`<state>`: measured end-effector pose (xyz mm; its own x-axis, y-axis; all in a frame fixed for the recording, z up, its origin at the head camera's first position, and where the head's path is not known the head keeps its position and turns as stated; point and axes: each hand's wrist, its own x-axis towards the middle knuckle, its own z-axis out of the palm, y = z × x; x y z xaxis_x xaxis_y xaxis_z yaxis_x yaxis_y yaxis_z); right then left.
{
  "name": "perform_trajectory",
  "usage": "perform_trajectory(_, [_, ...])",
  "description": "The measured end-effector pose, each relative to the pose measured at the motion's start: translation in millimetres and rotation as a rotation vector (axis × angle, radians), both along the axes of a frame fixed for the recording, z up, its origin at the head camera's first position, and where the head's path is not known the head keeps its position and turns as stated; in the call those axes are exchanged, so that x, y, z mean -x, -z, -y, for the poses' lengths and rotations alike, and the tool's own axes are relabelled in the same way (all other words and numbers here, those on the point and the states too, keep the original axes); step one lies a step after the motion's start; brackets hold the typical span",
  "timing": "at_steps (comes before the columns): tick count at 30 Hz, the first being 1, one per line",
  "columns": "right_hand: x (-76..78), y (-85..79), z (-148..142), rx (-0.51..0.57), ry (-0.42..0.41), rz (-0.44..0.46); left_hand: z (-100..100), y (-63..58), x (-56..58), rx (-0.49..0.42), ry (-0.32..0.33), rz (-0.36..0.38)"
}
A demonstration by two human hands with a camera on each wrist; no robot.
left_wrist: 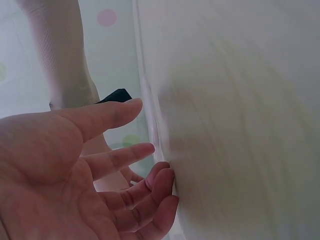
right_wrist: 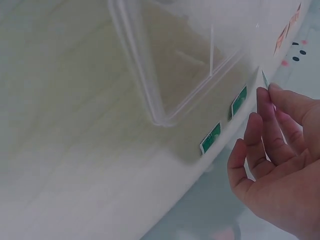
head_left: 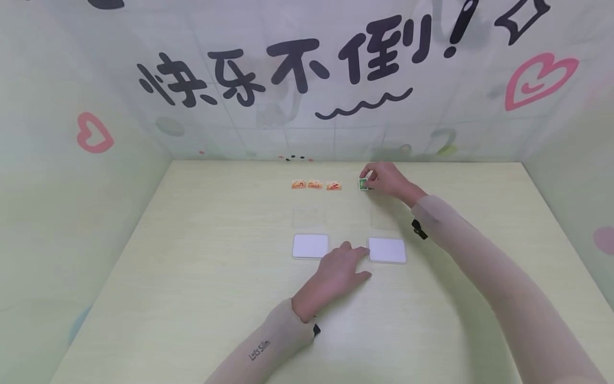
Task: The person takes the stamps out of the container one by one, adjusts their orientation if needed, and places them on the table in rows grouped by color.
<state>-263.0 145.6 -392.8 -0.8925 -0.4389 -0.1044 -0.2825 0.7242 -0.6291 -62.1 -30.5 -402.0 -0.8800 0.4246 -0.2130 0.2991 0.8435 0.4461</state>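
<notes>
My right hand [head_left: 389, 180] is at the far side of the table, pinching a small green card [head_left: 363, 184] between thumb and fingertips. The right wrist view shows this card [right_wrist: 265, 78] nearly edge-on, while two more green cards [right_wrist: 239, 102] lie on the table beside that hand. My left hand [head_left: 336, 272] rests low over the table, its fingers loosely spread. Its index fingertip reaches the left edge of a white rectangular piece with a clear rim [head_left: 386, 250]. A similar white piece [head_left: 310, 246] lies to its left.
Three small orange cards [head_left: 314, 184] lie in a row near the back wall. Two clear plastic boxes stand between cards and white pieces, the left one [head_left: 309, 217] barely visible; the right one's rim [right_wrist: 145, 85] shows from the right wrist. Walls enclose the table's back and sides.
</notes>
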Motion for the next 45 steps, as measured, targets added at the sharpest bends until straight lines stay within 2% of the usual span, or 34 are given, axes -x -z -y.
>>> perform_trajectory(7, [5.2,5.1,2.4,-0.019,0.012,0.034,-0.8,-0.8,-0.3,0.006,-0.002,0.002])
perform_trajectory(24, [15.2,12.7,15.9,-0.101,0.012,0.004,-0.3,-0.4,1.2,0.001,-0.004,-0.012])
perform_trajectory(45, [9.5,11.5,7.3,-0.072,0.064,0.018,-1.6,-0.3,1.4,-0.004,-0.001,-0.006])
